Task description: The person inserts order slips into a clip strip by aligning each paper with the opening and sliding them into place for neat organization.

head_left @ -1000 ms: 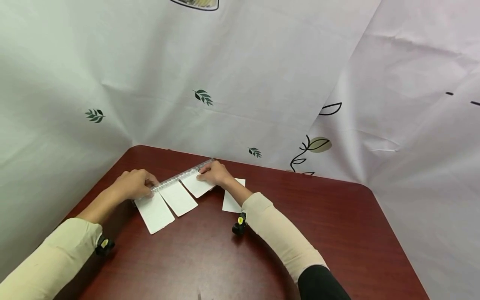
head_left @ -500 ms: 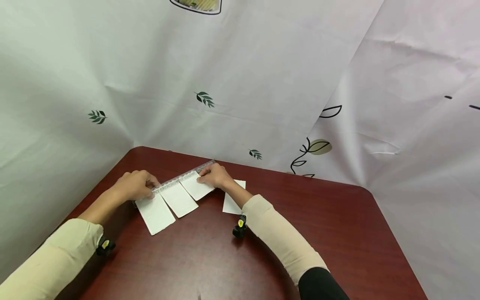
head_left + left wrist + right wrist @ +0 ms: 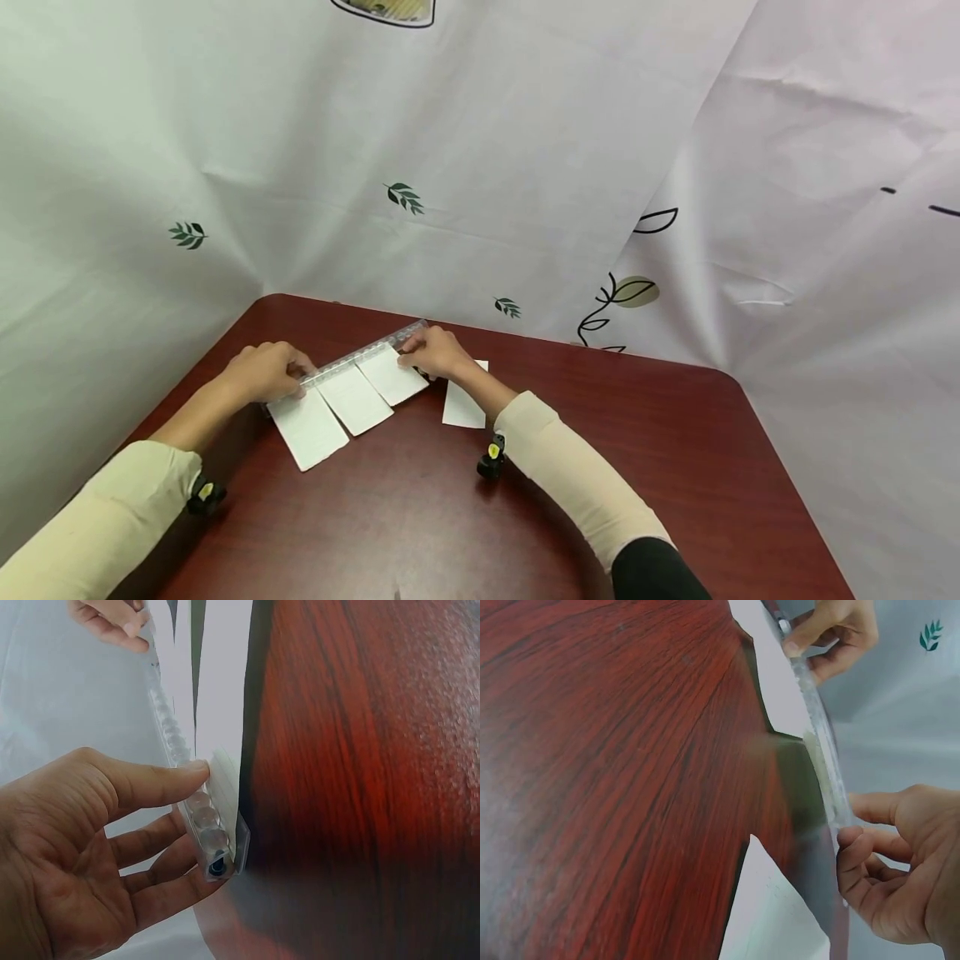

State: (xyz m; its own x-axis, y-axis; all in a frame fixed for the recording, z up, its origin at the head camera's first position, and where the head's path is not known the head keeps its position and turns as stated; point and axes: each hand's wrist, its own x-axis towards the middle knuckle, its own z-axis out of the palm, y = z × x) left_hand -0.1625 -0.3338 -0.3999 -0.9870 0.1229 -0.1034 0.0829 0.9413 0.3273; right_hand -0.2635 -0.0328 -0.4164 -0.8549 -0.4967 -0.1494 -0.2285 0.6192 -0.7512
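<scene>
A long clear plastic strip with a row of round bumps lies slantwise at the table's back left. Three white cards line its front edge: a left card, a middle card and a right card. My left hand grips the strip's left end, thumb on the bumpy side and fingers underneath, as the left wrist view shows. Towards the other end, my right hand pinches the strip's edge with curled fingers, its thumb close to the right card. A loose white card lies under the right forearm.
The dark red table has rounded back corners. Behind it hangs a white printed cloth, close to the back edge. Black wrist cameras hang below both sleeves, low over the table.
My right hand and forearm have shifted slightly right. The right card's lower edge sits a little nearer the front. The left hand keeps its place on the strip.
</scene>
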